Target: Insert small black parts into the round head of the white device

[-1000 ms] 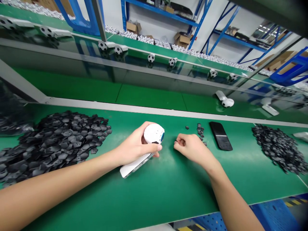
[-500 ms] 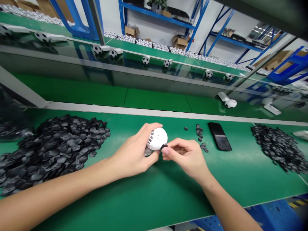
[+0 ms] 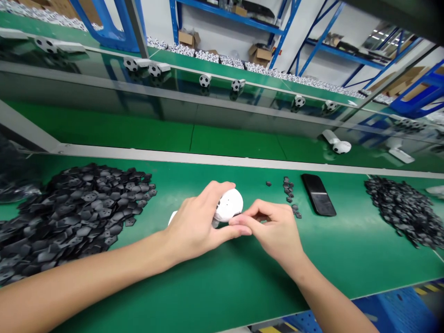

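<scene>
My left hand [image 3: 196, 222] is wrapped round a white soccer-ball-shaped piece [image 3: 230, 205] with small holes in its face, holding it above the green table. A white end of the piece shows behind my wrist side. The fingertips of my right hand [image 3: 272, 226] are pinched at the ball's lower right edge. A thin dark edge, seemingly of a small black panel [image 3: 237, 214], shows there; the rest of it is hidden by my fingers. Both thumbs are close together under the ball.
A big pile of black panels [image 3: 79, 208] lies to the left, a pile of smaller black pieces [image 3: 404, 210] to the right. Several loose pieces [image 3: 287, 188] lie beside a black phone [image 3: 318, 194]. A glass shelf [image 3: 180, 95] with soccer-ball pieces spans the back.
My right fingers have closed in against the ball's lower edge, covering most of the black panel. My left thumb has stretched right beneath the ball. The view has shifted slightly.
</scene>
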Motion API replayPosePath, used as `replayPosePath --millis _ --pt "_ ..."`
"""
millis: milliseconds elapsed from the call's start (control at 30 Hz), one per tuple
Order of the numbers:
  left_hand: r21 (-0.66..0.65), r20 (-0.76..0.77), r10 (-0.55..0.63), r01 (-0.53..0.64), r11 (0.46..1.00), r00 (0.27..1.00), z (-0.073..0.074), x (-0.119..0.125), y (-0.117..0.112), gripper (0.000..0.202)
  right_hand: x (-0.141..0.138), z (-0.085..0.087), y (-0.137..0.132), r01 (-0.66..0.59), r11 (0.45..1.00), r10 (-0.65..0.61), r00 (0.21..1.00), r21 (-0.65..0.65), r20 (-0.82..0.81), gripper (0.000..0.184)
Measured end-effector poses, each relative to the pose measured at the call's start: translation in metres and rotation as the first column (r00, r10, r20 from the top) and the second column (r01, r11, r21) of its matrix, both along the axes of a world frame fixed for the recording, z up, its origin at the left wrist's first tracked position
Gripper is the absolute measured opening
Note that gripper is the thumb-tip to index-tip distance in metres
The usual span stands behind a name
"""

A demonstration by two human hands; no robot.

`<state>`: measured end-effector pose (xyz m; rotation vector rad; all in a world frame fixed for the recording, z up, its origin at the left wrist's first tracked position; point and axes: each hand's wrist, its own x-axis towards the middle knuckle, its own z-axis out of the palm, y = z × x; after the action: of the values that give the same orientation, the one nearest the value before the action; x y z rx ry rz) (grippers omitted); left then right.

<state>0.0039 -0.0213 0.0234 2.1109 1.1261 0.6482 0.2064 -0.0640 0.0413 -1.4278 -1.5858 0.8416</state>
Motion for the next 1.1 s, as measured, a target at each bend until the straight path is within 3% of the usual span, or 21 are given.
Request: replayPosePath --millis 100,200,267,300,367,433,567,667,767,933,1100 --pt "-0.053 0.006 -0.047 0.047 0.998 0.999 0.007 -0.001 0.002 0.075 0.003 -0.003 0.003 -0.056 0.998 0.054 0.997 0.038 0.054 0.030" --pt "-0.110 0.081 -0.062 0.070 0.991 0.995 0.013 -0.003 0.007 0.069 0.018 -0.005 0.011 -0.271 0.961 0.265 0.960 0.053 0.092 0.030" --pt "-0.148 0.141 -0.034 0.055 0.988 0.989 0.016 -0.004 0.011 0.060 0.036 -0.005 0.021 -0.318 0.948 0.315 0.945 0.031 0.083 0.037" --pt "-0.167 0.163 -0.025 0.053 0.984 0.986 0.018 -0.005 0.013 0.055 0.048 -0.006 0.026 -0.266 0.964 0.263 0.961 0.025 0.088 0.041" --pt "-0.211 0.193 -0.035 0.076 0.975 0.981 0.023 -0.006 0.016 0.048 0.073 -0.010 0.038 -0.044 0.999 0.038 0.986 0.033 0.161 0.044" --pt "-0.246 0.211 -0.061 0.114 0.963 0.976 0.030 -0.006 0.018 0.045 0.097 -0.017 0.050 0.138 0.990 -0.142 0.947 0.034 0.289 0.040" --pt "-0.226 0.216 -0.087 0.137 0.964 0.973 0.034 -0.008 0.016 0.042 0.124 -0.038 0.067 0.179 0.979 -0.121 0.899 -0.102 0.421 0.030" --pt "-0.017 0.227 -0.103 0.110 0.994 0.968 0.025 -0.010 0.013 0.049 0.125 -0.049 0.074 0.192 0.975 -0.122 0.883 -0.111 0.453 0.029" --pt "0.201 0.192 -0.198 0.159 0.966 0.961 0.011 -0.011 0.016 0.068 0.121 -0.051 0.076 0.202 0.975 -0.137 0.878 -0.096 0.459 0.027" --pt "0.290 0.093 -0.289 0.252 0.923 0.953 -0.016 -0.009 0.025 0.060 0.112 -0.045 0.072 0.207 0.978 -0.174 0.862 -0.016 0.475 0.020" --pt "0.209 -0.059 -0.200 0.209 0.955 0.978 -0.031 -0.008 0.023 0.055 0.087 -0.049 0.073 0.172 0.982 -0.183 0.813 0.072 0.552 0.009"
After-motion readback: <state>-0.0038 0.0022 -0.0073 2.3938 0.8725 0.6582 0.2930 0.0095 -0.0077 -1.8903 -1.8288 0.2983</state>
